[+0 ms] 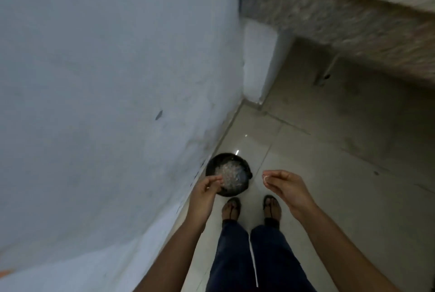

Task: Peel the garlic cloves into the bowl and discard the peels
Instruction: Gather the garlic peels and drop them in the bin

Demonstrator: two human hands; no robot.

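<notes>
Standing on the tiled floor (329,174), a person holds both hands forward above sandalled feet (231,208). A black round container (213,162) sits on the floor at its left edge, just beside the base of the wall (106,80). Pale peels (231,173) lie heaped inside it. The left hand (204,188) hovers over the container's near rim, fingers curled toward the thumb; whether this grip has hold of any peel cannot be told. The right hand (287,184), to the right of the container, has its grip pinched on a small pale piece (266,177) between thumb and forefinger.
</notes>
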